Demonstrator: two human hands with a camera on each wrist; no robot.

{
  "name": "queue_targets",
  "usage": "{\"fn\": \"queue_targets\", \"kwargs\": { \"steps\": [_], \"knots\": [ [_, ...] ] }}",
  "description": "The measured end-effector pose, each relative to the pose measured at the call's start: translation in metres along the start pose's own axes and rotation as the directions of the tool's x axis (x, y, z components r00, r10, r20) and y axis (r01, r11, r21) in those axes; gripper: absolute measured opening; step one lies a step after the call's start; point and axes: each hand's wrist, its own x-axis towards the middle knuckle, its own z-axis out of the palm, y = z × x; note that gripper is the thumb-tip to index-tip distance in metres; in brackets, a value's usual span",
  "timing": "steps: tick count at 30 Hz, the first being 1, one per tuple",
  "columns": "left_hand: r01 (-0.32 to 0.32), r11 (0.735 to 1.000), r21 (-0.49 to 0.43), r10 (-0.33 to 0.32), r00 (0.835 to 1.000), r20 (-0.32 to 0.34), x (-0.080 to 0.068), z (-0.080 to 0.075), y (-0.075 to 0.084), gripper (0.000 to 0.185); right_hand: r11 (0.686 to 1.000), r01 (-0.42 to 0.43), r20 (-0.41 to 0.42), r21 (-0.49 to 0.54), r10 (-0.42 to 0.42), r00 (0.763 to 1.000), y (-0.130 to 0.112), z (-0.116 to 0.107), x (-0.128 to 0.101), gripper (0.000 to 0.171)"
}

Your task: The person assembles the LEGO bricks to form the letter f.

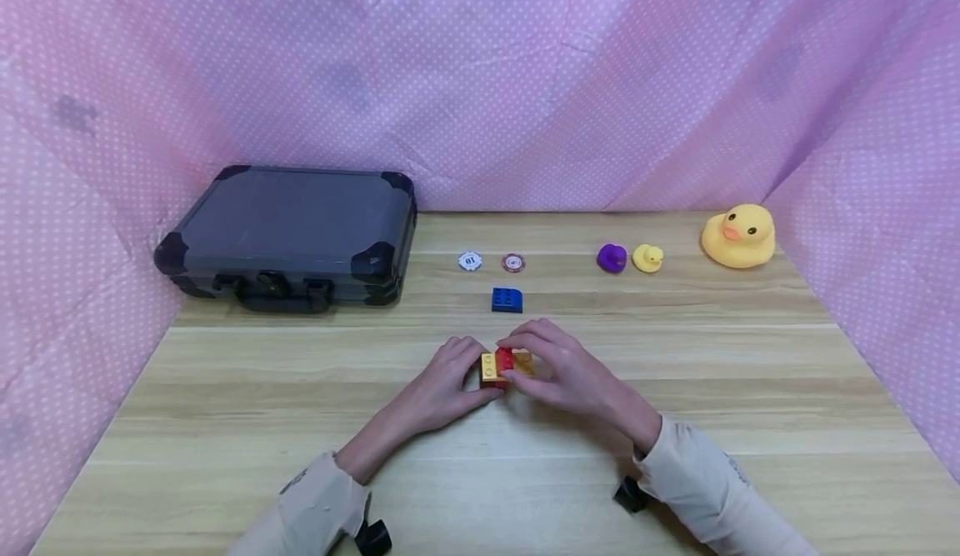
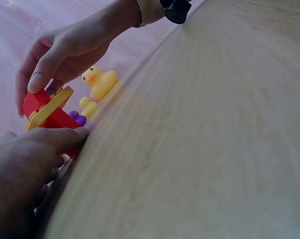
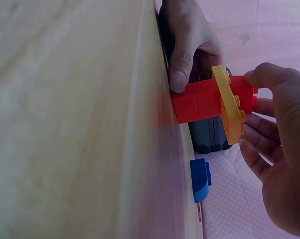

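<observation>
A small stack of toy building bricks stands on the table between both hands. Its base is red bricks (image 3: 197,102), seen in the right wrist view with a yellow plate (image 3: 228,107) across them and another red brick (image 3: 242,89) on top. My left hand (image 1: 442,385) grips the base, thumb along its near side. From above, my right hand (image 1: 566,366) pinches the top red brick between thumb and fingers. The yellow plate sticks out to either side of that brick. Just beyond the stack lies a blue brick (image 1: 507,300) with one rounded end.
A dark grey case (image 1: 300,218) with a handle stands at the back left. Behind the blue brick lie a white chip (image 1: 470,261) and a red-rimmed chip (image 1: 513,263). Towards the right sit a small purple duck (image 1: 612,258), a small yellow duck (image 1: 647,258) and a large yellow duck (image 1: 738,237).
</observation>
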Motion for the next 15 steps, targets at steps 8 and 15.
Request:
{"fn": "queue_targets", "kwargs": {
  "steps": [8,15],
  "knots": [
    [0.005,1.0,-0.017,-0.005,1.0,0.0,-0.0005,0.0008,-0.002,0.036,0.999,-0.005,0.07,-0.041,0.008,0.997,-0.0029,-0.0043,0.0063,0.031],
    [-0.011,1.0,-0.013,0.011,1.0,-0.006,-0.0002,0.0011,-0.002,0.037,0.998,-0.003,0.082,-0.056,0.008,0.997,-0.0034,-0.0054,0.0083,0.029]
  ]
}}
